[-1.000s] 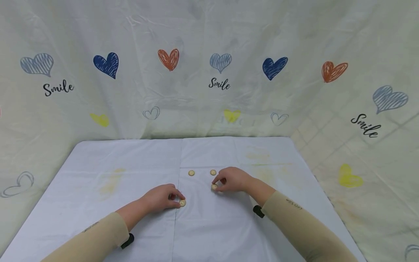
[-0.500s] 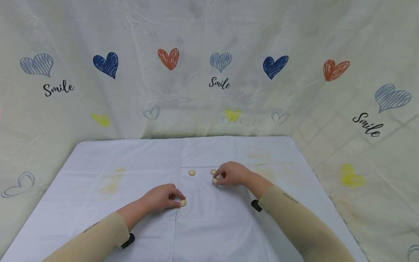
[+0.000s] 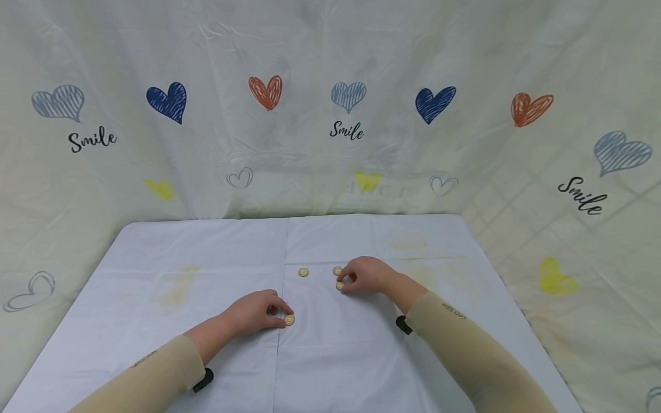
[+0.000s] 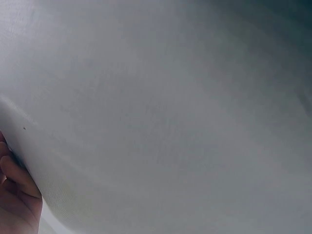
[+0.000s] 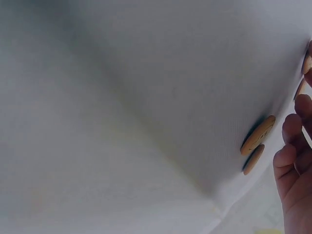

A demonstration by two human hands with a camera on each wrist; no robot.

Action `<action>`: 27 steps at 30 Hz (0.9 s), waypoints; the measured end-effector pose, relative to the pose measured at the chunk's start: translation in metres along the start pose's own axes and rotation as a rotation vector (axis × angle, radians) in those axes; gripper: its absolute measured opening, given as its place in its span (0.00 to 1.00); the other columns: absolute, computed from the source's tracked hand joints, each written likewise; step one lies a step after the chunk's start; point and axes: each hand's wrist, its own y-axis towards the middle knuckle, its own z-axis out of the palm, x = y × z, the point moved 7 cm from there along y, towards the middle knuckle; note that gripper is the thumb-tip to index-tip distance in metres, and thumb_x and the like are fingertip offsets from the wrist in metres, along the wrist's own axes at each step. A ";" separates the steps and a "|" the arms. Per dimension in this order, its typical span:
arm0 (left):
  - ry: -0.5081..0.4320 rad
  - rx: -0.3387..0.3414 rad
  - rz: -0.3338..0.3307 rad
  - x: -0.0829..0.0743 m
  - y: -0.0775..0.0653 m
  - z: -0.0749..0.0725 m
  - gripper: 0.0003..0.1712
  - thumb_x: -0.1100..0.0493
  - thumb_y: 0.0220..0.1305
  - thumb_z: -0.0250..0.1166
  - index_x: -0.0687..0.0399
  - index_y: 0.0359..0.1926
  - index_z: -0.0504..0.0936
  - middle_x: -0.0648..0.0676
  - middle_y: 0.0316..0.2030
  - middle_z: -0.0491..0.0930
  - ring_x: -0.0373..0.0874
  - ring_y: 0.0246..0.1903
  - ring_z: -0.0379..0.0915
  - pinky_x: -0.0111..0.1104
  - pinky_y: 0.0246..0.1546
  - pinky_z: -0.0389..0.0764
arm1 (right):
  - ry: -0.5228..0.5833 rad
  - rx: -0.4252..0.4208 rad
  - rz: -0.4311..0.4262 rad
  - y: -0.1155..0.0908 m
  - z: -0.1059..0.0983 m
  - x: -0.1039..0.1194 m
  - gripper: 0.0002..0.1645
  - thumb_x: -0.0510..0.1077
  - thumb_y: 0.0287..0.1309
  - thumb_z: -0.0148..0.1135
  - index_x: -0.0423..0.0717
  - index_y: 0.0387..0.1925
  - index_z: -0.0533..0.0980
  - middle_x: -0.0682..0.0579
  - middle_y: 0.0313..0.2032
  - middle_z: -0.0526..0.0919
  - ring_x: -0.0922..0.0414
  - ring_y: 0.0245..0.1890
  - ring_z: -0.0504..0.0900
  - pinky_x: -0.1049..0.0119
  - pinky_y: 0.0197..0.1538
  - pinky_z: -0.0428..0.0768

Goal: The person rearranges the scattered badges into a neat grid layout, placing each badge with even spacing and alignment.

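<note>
In the head view, my left hand (image 3: 258,312) pinches a small round wooden disc (image 3: 290,320) by its left edge between thumb and forefinger, at table level. Farther right, my right hand (image 3: 368,275) has thumb and forefinger on a second wooden disc (image 3: 340,285). Just behind that one lies a third disc (image 3: 337,271), close to the right forefinger. Another pale disc (image 3: 303,272) lies to its left. Dark marks show on a disc (image 5: 258,135) in the right wrist view. The left wrist view catches only part of the left hand (image 4: 19,195); its disc is hidden there.
A white cloth (image 3: 320,373) with creases and yellowish stains covers the table. Behind and beside it hangs a pale curtain (image 3: 299,137) printed with hearts and "Smile". A black strap piece (image 3: 404,324) shows under the right sleeve, and a similar one (image 3: 203,380) under the left.
My right hand has slid its disc a little way from me, toward the disc behind it, then stayed nearly still. The left hand and its disc have hardly moved.
</note>
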 end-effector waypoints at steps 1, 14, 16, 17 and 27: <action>0.001 -0.001 0.003 0.000 0.000 0.000 0.11 0.49 0.58 0.73 0.33 0.43 0.88 0.38 0.28 0.70 0.31 0.28 0.66 0.30 0.33 0.69 | 0.001 0.000 0.004 0.000 0.000 -0.001 0.14 0.57 0.55 0.72 0.64 0.44 0.86 0.62 0.24 0.75 0.63 0.28 0.72 0.65 0.38 0.71; -0.015 0.004 0.000 -0.001 0.000 0.000 0.11 0.49 0.58 0.73 0.34 0.43 0.89 0.39 0.27 0.70 0.33 0.28 0.66 0.31 0.32 0.70 | 0.152 -0.064 0.058 -0.013 -0.008 -0.014 0.18 0.59 0.52 0.74 0.67 0.46 0.86 0.60 0.22 0.75 0.62 0.25 0.74 0.63 0.35 0.74; -0.012 0.004 -0.002 -0.001 0.000 0.000 0.10 0.49 0.58 0.73 0.34 0.43 0.89 0.38 0.28 0.70 0.33 0.28 0.66 0.31 0.33 0.69 | 0.165 -0.067 0.056 -0.015 -0.010 -0.014 0.18 0.58 0.52 0.74 0.66 0.46 0.86 0.60 0.22 0.75 0.61 0.25 0.74 0.63 0.35 0.74; -0.012 0.003 -0.002 -0.001 0.000 0.000 0.10 0.49 0.58 0.73 0.34 0.43 0.89 0.39 0.28 0.70 0.33 0.28 0.66 0.31 0.33 0.70 | 0.166 -0.066 0.059 -0.016 -0.011 -0.015 0.18 0.58 0.52 0.74 0.66 0.46 0.86 0.60 0.22 0.76 0.61 0.25 0.74 0.63 0.35 0.74; 0.001 -0.001 0.003 -0.001 0.001 0.000 0.11 0.48 0.59 0.73 0.34 0.43 0.89 0.38 0.28 0.70 0.32 0.28 0.66 0.31 0.33 0.70 | 0.188 -0.077 0.075 -0.035 -0.016 -0.032 0.18 0.56 0.53 0.74 0.61 0.47 0.86 0.60 0.23 0.76 0.62 0.27 0.74 0.64 0.37 0.74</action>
